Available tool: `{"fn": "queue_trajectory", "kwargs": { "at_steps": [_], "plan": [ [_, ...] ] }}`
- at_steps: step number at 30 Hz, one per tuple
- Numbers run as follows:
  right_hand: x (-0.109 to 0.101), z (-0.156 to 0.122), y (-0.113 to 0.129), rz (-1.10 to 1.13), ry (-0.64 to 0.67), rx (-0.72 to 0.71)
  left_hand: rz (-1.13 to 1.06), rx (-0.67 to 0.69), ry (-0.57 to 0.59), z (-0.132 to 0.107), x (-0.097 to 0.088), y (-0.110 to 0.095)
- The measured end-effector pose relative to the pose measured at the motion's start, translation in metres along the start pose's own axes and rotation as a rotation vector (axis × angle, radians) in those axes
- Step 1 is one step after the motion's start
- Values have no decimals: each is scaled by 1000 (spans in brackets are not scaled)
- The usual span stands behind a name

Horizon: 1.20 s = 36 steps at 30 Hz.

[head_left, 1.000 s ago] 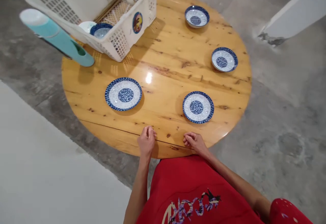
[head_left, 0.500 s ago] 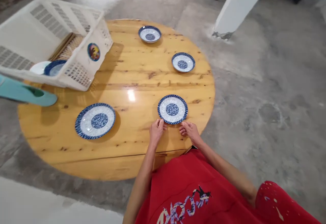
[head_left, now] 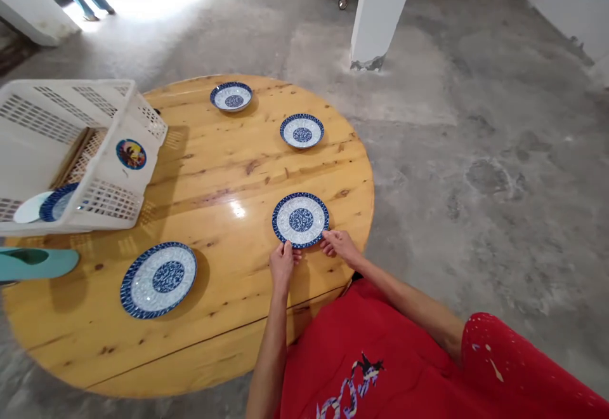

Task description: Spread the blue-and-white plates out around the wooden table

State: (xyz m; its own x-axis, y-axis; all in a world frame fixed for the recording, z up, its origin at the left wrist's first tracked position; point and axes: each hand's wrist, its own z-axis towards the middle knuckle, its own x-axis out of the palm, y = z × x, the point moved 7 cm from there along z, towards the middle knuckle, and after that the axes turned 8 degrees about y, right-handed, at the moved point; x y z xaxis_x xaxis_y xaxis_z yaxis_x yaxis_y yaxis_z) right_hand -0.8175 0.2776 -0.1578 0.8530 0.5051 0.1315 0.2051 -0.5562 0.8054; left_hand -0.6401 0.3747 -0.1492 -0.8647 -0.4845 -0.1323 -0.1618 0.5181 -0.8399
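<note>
A blue-and-white plate [head_left: 301,220] with a dark blue rim lies on the wooden table just ahead of me. My left hand [head_left: 282,263] pinches its near rim from the left, fingers closed. On the near right of the same rim are the closed fingertips of my right hand [head_left: 340,247]. To the left is a larger plate [head_left: 159,280] of the same pattern. Two more matching pieces, a shallow dish [head_left: 302,131] and a second dish [head_left: 231,97], sit farther back.
At the left of the round table [head_left: 223,317] stands a white plastic basket [head_left: 111,200] with several things in it, including a blue-rimmed plate [head_left: 59,202]. A teal object [head_left: 57,263] is at the left edge. Beyond the table rises a white pillar [head_left: 380,13].
The view has swung up and to the right, so the table sits lower and farther left. My right hand's fingertips have come closer against the plate's rim. The dishes keep their places.
</note>
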Motion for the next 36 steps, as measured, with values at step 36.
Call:
{"fn": "queue_trajectory", "kwargs": {
  "at_steps": [36],
  "plan": [
    [-109,-19,-30,-88,-242,-80,-514,-8,-828,-72,-252,72]
  ]
}}
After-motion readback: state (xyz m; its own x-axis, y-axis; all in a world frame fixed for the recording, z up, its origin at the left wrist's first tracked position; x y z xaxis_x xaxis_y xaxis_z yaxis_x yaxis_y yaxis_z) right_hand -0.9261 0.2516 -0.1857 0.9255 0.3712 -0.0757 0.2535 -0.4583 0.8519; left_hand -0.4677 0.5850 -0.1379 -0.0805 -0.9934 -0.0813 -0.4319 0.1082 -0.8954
